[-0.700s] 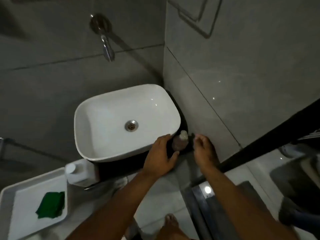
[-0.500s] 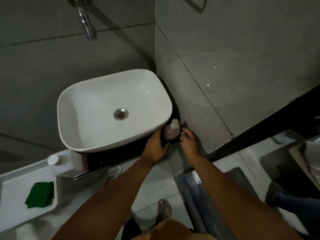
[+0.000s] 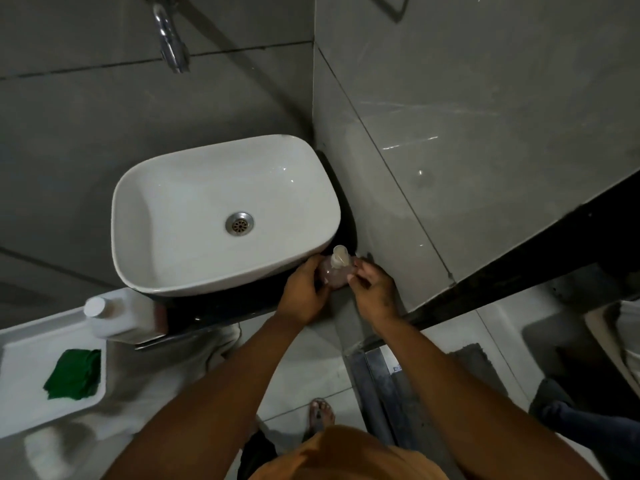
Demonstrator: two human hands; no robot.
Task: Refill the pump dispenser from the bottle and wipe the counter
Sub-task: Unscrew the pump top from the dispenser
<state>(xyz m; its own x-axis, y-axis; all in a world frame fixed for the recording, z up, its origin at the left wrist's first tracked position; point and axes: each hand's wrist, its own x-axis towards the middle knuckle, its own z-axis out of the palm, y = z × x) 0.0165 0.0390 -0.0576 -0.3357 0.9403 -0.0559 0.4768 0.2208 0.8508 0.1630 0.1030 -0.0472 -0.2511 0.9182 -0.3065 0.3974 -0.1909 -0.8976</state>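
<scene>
Grey tiled walls meet in a corner here, with a white basin (image 3: 221, 216) sitting on a dark desk (image 3: 239, 303) under a chrome tap (image 3: 171, 46). Tucked between the basin's near right corner and the side wall is the dispenser (image 3: 335, 277), a small clear pinkish bottle. It stands upright, long axis vertical, with its pale pump head (image 3: 340, 256) on top and the nozzle pointing away toward the corner.

The left hand (image 3: 304, 294) wraps the dispenser's left side, fingers curled narrowly round the body. The right hand (image 3: 375, 292) closes in from the other side, fingertips pinched against the dispenser's right shoulder just below the pump. So the grip is two-handed and tight, the dispenser held between both palms. Whether its base rests on the desk or is raised off it I cannot tell.

Well to the left of the grip, at the desk's far end, stands the refill bottle (image 3: 121, 318), white with a white cap, upright. Further left and nearer lies a green cloth (image 3: 74, 374) in a white tray (image 3: 20, 382). Below the grip, the floor is pale tile, with a bare foot (image 3: 322, 415) showing.
</scene>
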